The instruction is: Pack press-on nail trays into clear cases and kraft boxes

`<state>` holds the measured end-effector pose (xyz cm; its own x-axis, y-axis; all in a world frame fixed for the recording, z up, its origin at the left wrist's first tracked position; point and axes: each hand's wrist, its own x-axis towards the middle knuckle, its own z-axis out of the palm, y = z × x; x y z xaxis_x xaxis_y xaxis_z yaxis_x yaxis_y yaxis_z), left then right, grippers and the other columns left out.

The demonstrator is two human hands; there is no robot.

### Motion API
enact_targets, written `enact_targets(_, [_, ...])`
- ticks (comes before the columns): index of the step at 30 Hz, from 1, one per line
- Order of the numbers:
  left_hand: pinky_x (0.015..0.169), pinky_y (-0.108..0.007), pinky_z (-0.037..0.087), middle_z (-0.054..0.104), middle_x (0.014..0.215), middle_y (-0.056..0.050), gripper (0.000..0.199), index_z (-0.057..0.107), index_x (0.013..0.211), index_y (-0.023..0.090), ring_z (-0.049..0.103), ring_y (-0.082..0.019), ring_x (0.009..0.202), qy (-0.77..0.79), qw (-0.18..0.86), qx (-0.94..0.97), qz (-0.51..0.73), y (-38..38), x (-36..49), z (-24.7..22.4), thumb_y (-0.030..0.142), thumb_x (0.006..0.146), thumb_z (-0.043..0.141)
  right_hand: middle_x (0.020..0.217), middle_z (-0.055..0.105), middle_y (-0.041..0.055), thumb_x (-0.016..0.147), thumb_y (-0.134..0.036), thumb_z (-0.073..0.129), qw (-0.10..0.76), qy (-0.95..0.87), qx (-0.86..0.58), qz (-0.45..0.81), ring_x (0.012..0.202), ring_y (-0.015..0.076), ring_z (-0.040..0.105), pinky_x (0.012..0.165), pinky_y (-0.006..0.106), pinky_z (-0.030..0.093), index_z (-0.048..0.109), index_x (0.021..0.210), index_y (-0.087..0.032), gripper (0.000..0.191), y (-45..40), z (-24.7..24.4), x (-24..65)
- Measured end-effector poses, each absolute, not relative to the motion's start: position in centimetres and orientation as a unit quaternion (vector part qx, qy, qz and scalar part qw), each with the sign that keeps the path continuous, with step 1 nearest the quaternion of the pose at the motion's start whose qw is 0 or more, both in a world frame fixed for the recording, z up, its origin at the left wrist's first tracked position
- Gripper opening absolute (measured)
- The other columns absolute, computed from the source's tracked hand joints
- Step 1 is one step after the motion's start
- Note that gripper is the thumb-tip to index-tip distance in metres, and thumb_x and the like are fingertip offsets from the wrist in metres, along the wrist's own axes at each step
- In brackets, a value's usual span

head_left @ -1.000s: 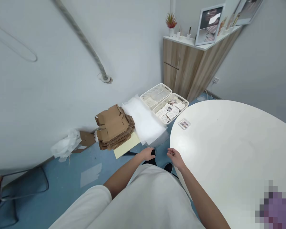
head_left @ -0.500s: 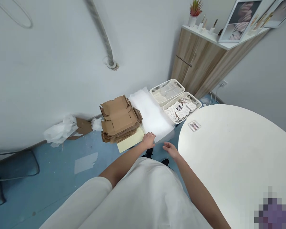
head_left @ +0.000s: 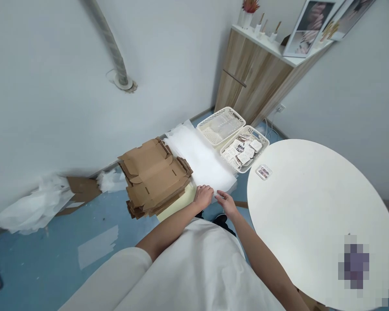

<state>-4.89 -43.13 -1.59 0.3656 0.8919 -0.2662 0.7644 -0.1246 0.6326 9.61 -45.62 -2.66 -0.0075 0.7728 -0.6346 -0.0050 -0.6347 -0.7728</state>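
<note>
A stack of thin white packing sheets (head_left: 201,157) lies in front of me, its near edge at my hands. My left hand (head_left: 203,197) is at that near edge, fingers curled over and closed on the sheet's border. Just to its right, my right hand (head_left: 226,203) reaches to the near corner with thumb and fingers a little apart, close to the sheet. Flattened brown cardboard boxes (head_left: 155,175) are piled left of the sheets, on top of a pale yellow board (head_left: 178,203).
Behind the sheets stand a white basket with clear packs (head_left: 210,134) and another basket holding small printed cards (head_left: 266,144). A round white table (head_left: 304,190) on my right bears a small clear case (head_left: 263,172). A wooden cabinet (head_left: 256,77) and crumpled white plastic (head_left: 35,207) are farther off.
My right hand has come left to the sheets' near corner, close to my left hand. The left hand's fingers are more curled at the edge. My view has turned slightly right.
</note>
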Motion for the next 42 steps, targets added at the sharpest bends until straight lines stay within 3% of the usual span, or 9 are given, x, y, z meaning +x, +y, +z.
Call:
enact_targets(5, [0.084,-0.035,0.032,0.057,0.092,-0.006,0.020,0.053,0.090,0.021,0.049,-0.021,0.092,0.574,0.348,0.727,0.146,-42.6,-6.0,-1.1,0.026,0.086,0.034,0.131,0.039,0.0066,0.068,-0.053,0.055,0.328,-0.289,-0.644,0.627,0.107,0.0205,0.052,0.082,0.031,0.046,0.034,0.128,-0.032,0.067,-44.3,-0.5,9.6])
enact_targets(9, [0.081,-0.032,0.035,0.058,0.091,-0.004,0.020,0.051,0.092,0.021,0.051,-0.019,0.089,0.559,0.351,0.728,0.185,-42.3,-6.3,-1.2,0.025,0.086,0.033,0.132,0.037,0.0047,0.071,-0.055,0.052,0.363,-0.245,-0.632,0.640,0.106,0.0232,0.053,0.082,0.036,0.047,0.033,0.128,-0.038,0.062,-43.5,0.5,10.4])
enact_targets(18, [0.083,-0.030,0.038,0.059,0.093,-0.003,0.017,0.051,0.089,0.021,0.053,-0.017,0.091,0.563,0.394,0.698,0.200,-41.9,-6.2,-0.8,0.019,0.082,0.036,0.133,0.038,0.0087,0.068,-0.050,0.058,0.374,-0.255,-0.649,0.611,0.112,0.0239,0.049,0.087,0.035,0.047,0.040,0.126,-0.025,0.065,-41.8,0.0,11.5])
enact_targets(22, [0.081,-0.029,0.040,0.059,0.088,-0.002,0.016,0.052,0.086,0.021,0.054,-0.015,0.086,0.555,0.436,0.670,0.228,-42.1,-6.3,-0.8,0.019,0.081,0.037,0.136,0.033,0.0064,0.066,-0.048,0.061,0.394,-0.260,-0.670,0.573,0.118,0.0237,0.042,0.085,0.034,0.048,0.043,0.123,-0.025,0.063,-41.1,-0.1,11.5])
enact_targets(27, [0.079,-0.028,0.043,0.059,0.084,-0.002,0.014,0.053,0.084,0.020,0.054,-0.014,0.083,0.553,0.487,0.628,0.250,-43.3,-6.6,-0.8,0.022,0.080,0.040,0.127,0.046,0.0100,0.070,-0.046,0.056,0.375,-0.312,-0.698,0.525,0.105,0.0249,0.053,0.076,0.034,0.052,0.051,0.116,-0.022,0.052,-40.2,0.2,12.0])
enact_targets(33, [0.087,-0.030,0.039,0.056,0.099,-0.006,0.015,0.053,0.086,0.018,0.051,-0.018,0.097,0.646,0.476,0.533,0.270,-44.4,-6.7,-1.7,0.028,0.076,0.048,0.108,0.060,0.0105,0.073,-0.035,0.050,0.296,-0.460,-0.714,0.437,0.084,0.0224,0.062,0.069,0.035,0.050,0.054,0.112,-0.019,0.042,-39.7,1.8,12.5])
enact_targets(35, [0.084,-0.030,0.040,0.055,0.103,-0.008,0.019,0.051,0.090,0.017,0.052,-0.018,0.097,0.669,0.507,0.482,0.252,-44.5,-6.4,-2.1,0.029,0.076,0.049,0.103,0.063,0.0095,0.076,-0.031,0.045,0.268,-0.528,-0.700,0.400,0.080,0.0214,0.062,0.068,0.036,0.050,0.053,0.115,-0.020,0.041,-39.7,3.1,12.5])
enact_targets(42, [0.075,-0.032,0.044,0.050,0.118,-0.012,0.049,0.037,0.116,0.018,0.056,-0.020,0.094,0.589,0.727,0.300,0.185,-45.1,-3.6,-2.7,0.045,0.077,0.047,0.115,0.056,0.0039,0.080,-0.021,0.037,0.224,-0.694,-0.643,0.232,0.093,0.0202,0.058,0.081,0.037,0.047,0.053,0.114,-0.026,0.038,-40.8,7.5,13.6])
